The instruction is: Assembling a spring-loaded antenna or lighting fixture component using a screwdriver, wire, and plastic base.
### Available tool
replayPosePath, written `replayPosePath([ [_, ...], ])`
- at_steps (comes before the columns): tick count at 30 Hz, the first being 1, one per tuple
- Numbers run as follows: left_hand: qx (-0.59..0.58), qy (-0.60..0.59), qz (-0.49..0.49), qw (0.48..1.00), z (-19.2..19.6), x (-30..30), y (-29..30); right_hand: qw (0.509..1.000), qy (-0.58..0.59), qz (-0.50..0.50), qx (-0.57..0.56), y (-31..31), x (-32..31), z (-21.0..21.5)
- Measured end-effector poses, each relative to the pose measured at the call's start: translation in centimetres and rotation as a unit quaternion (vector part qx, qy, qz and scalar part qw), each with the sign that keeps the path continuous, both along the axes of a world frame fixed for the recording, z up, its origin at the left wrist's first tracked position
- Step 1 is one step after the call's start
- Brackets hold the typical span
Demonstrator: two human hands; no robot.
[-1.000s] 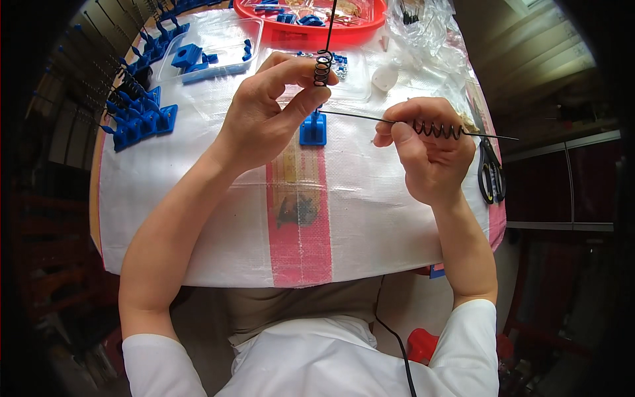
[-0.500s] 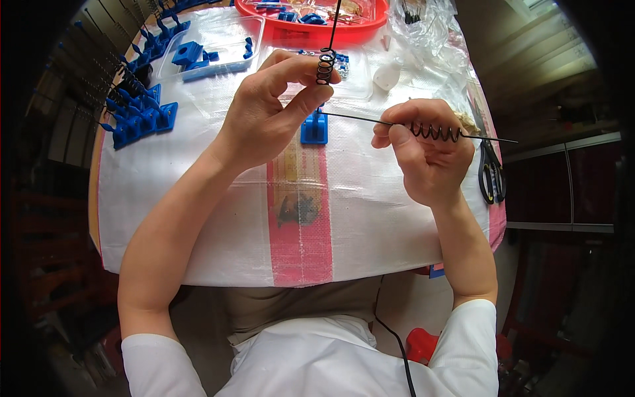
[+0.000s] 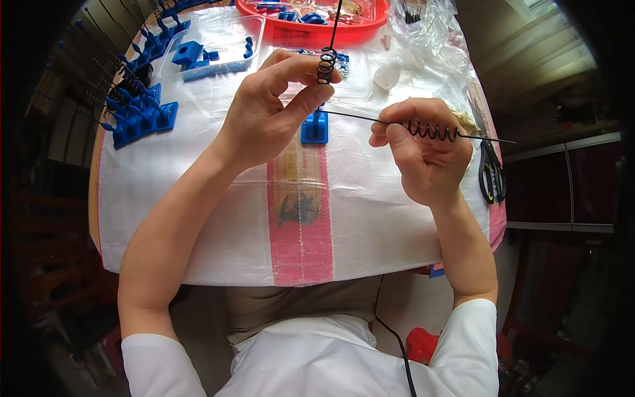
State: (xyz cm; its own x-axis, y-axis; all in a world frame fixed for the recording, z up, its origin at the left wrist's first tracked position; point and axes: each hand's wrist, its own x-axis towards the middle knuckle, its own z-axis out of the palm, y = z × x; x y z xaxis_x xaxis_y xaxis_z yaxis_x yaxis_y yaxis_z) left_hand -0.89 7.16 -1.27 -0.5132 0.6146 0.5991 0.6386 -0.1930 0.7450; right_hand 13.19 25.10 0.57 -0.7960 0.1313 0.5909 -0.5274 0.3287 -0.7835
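Observation:
Thumb and fingers of my left hand [image 3: 274,99] pinch an upright black coiled wire [image 3: 326,65], whose straight end rises past the top of the picture. Another black coiled wire [image 3: 433,131] lies sideways in my right hand [image 3: 423,145], its thin end pinched between thumb and fingers. That wire's straight part runs left to the blue plastic base [image 3: 315,129], which sits on the table beneath my left hand. Whether its tip is inside the base or just in front of it, I cannot tell.
At the far left stand several blue bases [image 3: 142,118] with upright wires. A clear tray [image 3: 228,66] of blue parts and a red basin [image 3: 311,26] lie at the back. On the right are black-handled scissors [image 3: 491,173] and crumpled plastic bags [image 3: 430,40].
My right hand has shifted very slightly left with its coiled wire. My left hand stays almost still.

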Motion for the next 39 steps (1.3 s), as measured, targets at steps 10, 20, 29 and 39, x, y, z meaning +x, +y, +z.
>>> replayPosePath([
  [10,-0.012,0.042,0.007,0.999,0.0,-0.2,-0.1,1.000,0.022,0.001,-0.007,0.0,0.2,0.4],
  [20,0.003,0.008,0.002,1.000,0.0,0.0,0.1,0.999,0.009,0.001,-0.035,0.7,0.1,0.4],
  [29,-0.014,0.054,0.005,0.998,-0.1,-0.3,-0.1,0.993,-0.037,-0.012,-0.108,0.5,-0.6,0.0],
  [39,-0.008,0.051,0.005,0.999,0.0,-0.2,0.0,0.977,-0.074,0.008,-0.202,2.1,-1.7,-0.6],
])
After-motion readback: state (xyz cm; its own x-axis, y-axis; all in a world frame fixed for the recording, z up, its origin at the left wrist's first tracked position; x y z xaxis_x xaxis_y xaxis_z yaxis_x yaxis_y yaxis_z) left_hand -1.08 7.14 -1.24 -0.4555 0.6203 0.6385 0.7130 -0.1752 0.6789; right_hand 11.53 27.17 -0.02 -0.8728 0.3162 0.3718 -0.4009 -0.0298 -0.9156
